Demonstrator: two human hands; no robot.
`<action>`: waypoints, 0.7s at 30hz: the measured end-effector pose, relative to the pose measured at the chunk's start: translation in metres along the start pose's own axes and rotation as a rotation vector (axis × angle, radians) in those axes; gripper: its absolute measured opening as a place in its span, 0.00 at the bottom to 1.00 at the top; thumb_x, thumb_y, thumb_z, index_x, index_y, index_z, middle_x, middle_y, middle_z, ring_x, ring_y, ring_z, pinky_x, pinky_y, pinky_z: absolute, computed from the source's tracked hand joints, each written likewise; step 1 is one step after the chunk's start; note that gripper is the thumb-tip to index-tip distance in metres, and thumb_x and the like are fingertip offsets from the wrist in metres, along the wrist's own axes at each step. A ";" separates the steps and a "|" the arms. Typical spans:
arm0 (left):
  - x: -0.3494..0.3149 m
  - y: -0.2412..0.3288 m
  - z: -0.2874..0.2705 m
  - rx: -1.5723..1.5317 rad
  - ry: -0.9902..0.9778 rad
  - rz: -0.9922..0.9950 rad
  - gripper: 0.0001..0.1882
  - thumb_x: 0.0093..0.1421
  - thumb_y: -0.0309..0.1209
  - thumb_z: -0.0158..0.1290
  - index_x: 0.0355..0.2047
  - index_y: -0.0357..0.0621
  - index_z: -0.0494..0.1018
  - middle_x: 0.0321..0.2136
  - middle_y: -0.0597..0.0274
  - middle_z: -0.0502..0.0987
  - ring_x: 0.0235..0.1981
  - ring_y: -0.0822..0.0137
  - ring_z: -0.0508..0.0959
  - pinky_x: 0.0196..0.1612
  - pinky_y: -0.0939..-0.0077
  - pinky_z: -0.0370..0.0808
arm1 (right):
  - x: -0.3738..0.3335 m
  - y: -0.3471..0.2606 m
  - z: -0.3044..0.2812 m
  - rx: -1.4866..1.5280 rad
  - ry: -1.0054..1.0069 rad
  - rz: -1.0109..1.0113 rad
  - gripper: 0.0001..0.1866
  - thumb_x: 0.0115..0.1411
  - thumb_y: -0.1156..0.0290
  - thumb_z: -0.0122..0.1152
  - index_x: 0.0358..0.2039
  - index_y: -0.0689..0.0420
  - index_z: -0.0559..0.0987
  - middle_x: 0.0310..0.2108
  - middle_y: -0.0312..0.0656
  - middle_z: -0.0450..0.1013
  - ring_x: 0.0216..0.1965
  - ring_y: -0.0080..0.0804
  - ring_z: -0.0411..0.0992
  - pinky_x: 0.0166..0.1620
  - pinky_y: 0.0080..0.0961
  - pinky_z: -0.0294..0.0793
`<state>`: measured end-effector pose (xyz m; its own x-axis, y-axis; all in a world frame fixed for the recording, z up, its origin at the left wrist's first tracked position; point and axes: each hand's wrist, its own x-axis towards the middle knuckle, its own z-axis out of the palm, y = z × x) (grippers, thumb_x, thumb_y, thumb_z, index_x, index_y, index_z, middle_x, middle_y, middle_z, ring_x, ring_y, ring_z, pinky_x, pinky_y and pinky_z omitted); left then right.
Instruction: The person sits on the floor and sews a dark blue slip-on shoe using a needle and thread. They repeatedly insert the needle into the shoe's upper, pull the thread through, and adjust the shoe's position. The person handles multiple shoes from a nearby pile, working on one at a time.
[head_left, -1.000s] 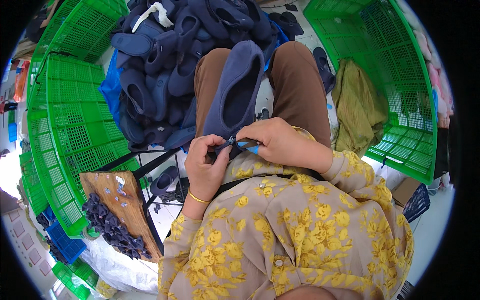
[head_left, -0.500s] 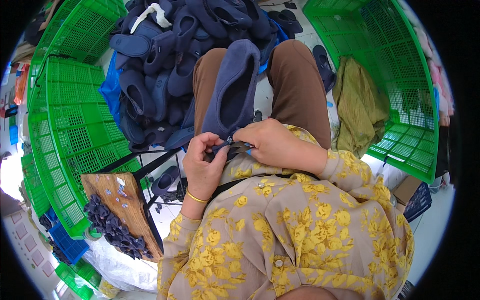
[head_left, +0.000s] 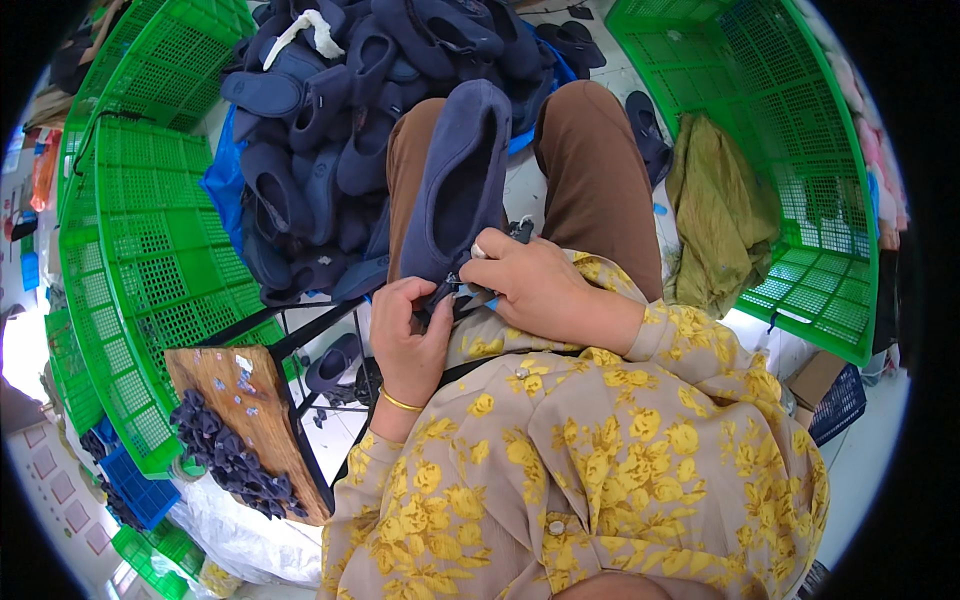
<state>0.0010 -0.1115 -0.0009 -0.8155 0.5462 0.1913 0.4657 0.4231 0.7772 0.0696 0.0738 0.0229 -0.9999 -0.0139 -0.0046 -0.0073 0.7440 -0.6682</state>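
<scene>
Navy-blue soft fabric slipper with a long oval opening (head_left: 440, 200) is lying just ahead of our hands, over the brown-trousered left leg (head_left: 412, 150); its long axis is running forward from our fingertips, the far end leaning slightly right. Our left hand (head_left: 410, 335) is nearer, meeting the slipper's near end, and is pinching a small dark navy fabric piece (head_left: 440, 292) between thumb and finger; we are not managing to tell whether that piece is joined to the slipper. Our right hand (head_left: 545, 285), just right of that end, is curling closed around a small metal hand tool with blue on its grip (head_left: 490, 303), whose tips are pointing left toward the left thumb, so both hands are almost touching. Ahead and left, a heap of navy slippers (head_left: 320, 190) is crowding that side; left of our left hand, a brown wooden board (head_left: 205, 375) is bearing a pile of dark fabric bows (head_left: 230, 450). Ahead of our right hand, pale floor is showing between the knees, while an olive-green cloth (head_left: 710, 210) and a bright green mesh crate (head_left: 770, 100) are bounding the far right.
</scene>
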 end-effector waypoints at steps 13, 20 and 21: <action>-0.002 0.001 0.002 0.068 0.011 0.099 0.11 0.46 0.19 0.61 0.31 0.39 0.76 0.29 0.56 0.74 0.34 0.57 0.73 0.37 0.69 0.70 | -0.010 -0.001 -0.001 -0.034 -0.120 0.062 0.13 0.49 0.75 0.61 0.37 0.54 0.73 0.24 0.46 0.76 0.28 0.49 0.77 0.31 0.43 0.74; -0.001 0.000 0.003 0.058 0.023 0.106 0.10 0.47 0.21 0.63 0.31 0.41 0.76 0.29 0.58 0.73 0.32 0.57 0.72 0.35 0.69 0.69 | -0.011 0.003 0.002 0.137 -0.112 0.114 0.15 0.49 0.77 0.60 0.40 0.57 0.76 0.28 0.51 0.77 0.32 0.51 0.77 0.37 0.45 0.75; -0.001 0.000 0.003 0.047 0.023 0.095 0.10 0.47 0.21 0.63 0.31 0.41 0.77 0.29 0.58 0.73 0.32 0.58 0.72 0.35 0.69 0.69 | -0.012 0.004 0.003 0.159 -0.100 0.100 0.16 0.49 0.77 0.60 0.41 0.57 0.77 0.29 0.51 0.77 0.32 0.52 0.77 0.38 0.44 0.75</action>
<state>0.0028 -0.1102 -0.0031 -0.7745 0.5689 0.2765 0.5563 0.4046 0.7259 0.0816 0.0747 0.0184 -0.9893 -0.0177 -0.1450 0.1016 0.6301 -0.7698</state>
